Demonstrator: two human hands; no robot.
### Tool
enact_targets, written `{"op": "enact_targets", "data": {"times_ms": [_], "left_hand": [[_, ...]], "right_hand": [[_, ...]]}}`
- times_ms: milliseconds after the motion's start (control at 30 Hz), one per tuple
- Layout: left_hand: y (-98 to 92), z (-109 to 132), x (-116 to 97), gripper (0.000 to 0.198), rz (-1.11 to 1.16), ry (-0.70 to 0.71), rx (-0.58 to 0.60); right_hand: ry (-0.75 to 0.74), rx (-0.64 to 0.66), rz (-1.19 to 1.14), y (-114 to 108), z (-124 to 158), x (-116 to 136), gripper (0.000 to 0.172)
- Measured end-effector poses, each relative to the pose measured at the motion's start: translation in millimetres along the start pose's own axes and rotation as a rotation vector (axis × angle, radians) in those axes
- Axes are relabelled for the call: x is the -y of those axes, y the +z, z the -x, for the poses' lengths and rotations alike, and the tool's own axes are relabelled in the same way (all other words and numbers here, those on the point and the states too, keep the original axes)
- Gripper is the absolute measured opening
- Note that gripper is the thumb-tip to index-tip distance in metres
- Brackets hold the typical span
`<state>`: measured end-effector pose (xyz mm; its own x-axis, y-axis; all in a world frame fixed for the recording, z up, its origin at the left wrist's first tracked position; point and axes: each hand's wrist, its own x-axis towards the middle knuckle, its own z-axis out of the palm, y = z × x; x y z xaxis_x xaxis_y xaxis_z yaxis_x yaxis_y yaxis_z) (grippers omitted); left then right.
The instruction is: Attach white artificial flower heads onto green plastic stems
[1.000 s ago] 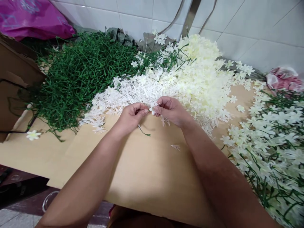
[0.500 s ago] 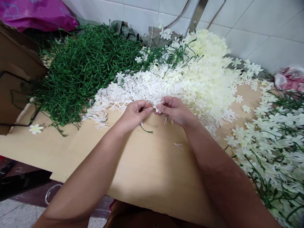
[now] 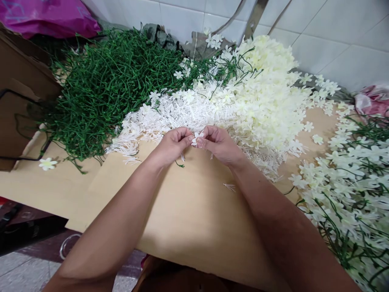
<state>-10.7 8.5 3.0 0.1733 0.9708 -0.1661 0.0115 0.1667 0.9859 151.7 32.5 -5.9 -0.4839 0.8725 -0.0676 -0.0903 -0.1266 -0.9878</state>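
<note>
Okay so both hands are right up together over the cardboard-topped table (image 3: 188, 211), with one little white artificial flower (image 3: 197, 139) sitting between the fingertips. Right grip (image 3: 221, 147) is pinching that flower by its petals, thumb against fingers. Left grip (image 3: 172, 147) is pressed together too, looks like it's on a green stem (image 3: 180, 164) whose end pokes out underneath; the fingers hide where stem and bloom meet, so can't tell if they're joined. Just beyond the grip there's a heap of white stamens (image 3: 179, 111), with a big mound of green stems (image 3: 115, 85) farther off to its left and a pile of loose cream blossoms (image 3: 267, 93) to its right. A lone stamen sprig (image 3: 229, 187) lies nearer the body than the right grip, and stemmed flowers (image 3: 349, 178) are spread well out to the right.
</note>
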Motion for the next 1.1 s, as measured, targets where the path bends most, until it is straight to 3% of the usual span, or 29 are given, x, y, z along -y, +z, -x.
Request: {"op": "enact_targets", "data": {"times_ms": [200, 433, 800, 1100], "left_hand": [[2.4, 1, 0, 0.032, -0.009, 0.006, 0.008], [0.1, 3, -4, 0.037, -0.015, -0.027, 0.083], [-3.6, 2, -4, 0.038, -0.115, -0.038, 0.145], [-1.7, 2, -4, 0.031, -0.216, 0.041, 0.168]], "right_hand": [[-0.005, -0.015, 0.014, 4, 0, 0, 0.051], [-0.002, 0.059, 0.038, 3, 1, 0, 0.054], [-0.017, 0.065, 0.065, -5, 1, -2, 0.048], [-0.007, 0.075, -0.011, -13, 0, 3, 0.047]]}}
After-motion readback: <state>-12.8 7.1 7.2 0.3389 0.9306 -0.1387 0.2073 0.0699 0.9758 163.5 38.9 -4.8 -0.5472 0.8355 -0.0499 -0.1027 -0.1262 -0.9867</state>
